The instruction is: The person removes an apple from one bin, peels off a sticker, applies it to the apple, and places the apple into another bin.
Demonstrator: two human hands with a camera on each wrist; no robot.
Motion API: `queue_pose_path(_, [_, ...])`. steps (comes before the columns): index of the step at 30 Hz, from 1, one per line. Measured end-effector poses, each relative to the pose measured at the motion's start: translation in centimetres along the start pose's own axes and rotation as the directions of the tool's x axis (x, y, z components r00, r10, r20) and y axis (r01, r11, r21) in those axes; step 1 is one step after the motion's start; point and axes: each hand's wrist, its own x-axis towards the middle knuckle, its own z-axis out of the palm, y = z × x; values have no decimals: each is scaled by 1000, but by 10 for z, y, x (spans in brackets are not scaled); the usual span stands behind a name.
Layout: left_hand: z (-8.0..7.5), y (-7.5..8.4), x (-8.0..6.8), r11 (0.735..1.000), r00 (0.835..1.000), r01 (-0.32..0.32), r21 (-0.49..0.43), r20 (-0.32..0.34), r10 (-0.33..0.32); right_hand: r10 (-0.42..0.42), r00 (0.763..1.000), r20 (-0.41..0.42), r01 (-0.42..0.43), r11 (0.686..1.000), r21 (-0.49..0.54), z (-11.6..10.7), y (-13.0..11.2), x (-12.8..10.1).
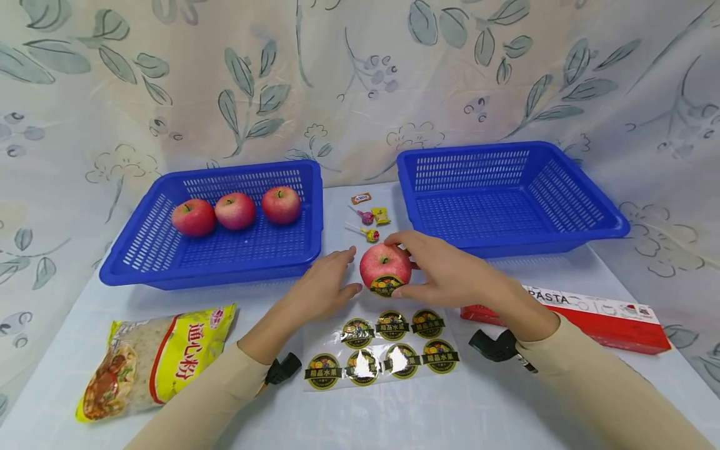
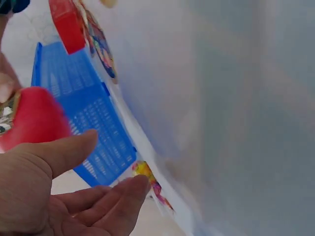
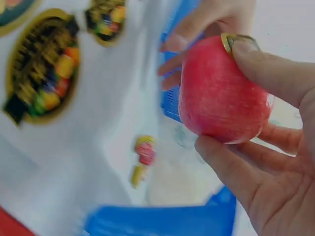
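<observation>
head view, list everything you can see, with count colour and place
red apple with round fruit sticker: one, in the right hand, above the sticker sheet
plain red apples: three, in the left blue plastic basket
right blue plastic basket: one, holds nothing
clear sheet of round fruit stickers: seven left, front centre
wrapped lollipops and candies: four, between the baskets
yellow bag of macaroni: one, front left
red pasta box: one, right
white table: one
left hand: open, beside the apple
right hand: grips the apple
</observation>
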Motion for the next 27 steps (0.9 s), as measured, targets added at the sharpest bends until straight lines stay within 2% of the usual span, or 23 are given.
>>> queue_pose_path(7, [5, 8, 15, 997, 998, -66, -51, -13, 65, 70, 997, 32, -73, 988, 135, -44, 7, -5])
queue_pose_path(10, [10, 14, 24, 988, 995, -104, -111, -17, 102, 100, 995, 26, -103, 977, 188, -62, 18, -5])
queue_pose_path(14, [16, 25, 35, 958, 989, -146, -249, -30, 143, 135, 991, 10, -135, 972, 191, -82, 35, -3])
queue_pose_path(18, [19, 35, 46, 928, 981, -194, -318, -77, 178, 156, 988, 4, -155, 976, 156, -97, 53, 2])
queue_pose_path(21, [22, 42, 53, 925, 975, -218, -311, -111, 193, 174, 985, 4, -172, 973, 153, -106, 66, 8])
queue_pose_path(27, [26, 55, 62, 937, 979, -189, -293, -136, 155, 216, 976, -1, -214, 966, 146, -119, 92, 24])
